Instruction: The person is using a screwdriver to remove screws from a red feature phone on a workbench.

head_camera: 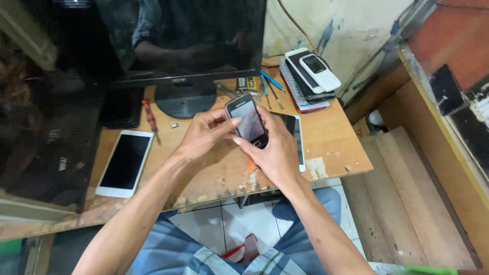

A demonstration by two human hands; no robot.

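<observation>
Above the wooden worktop [331,137], both the left hand [201,135] and the right hand [275,150] are gripping a small dark phone [247,119] with closed fingers, while a white smartphone [125,162] is lying face-up nearby, left of them.

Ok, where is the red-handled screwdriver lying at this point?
In the head view the red-handled screwdriver lies on the wooden table, left of the monitor stand and just above the white phone, well left of both hands.
</observation>
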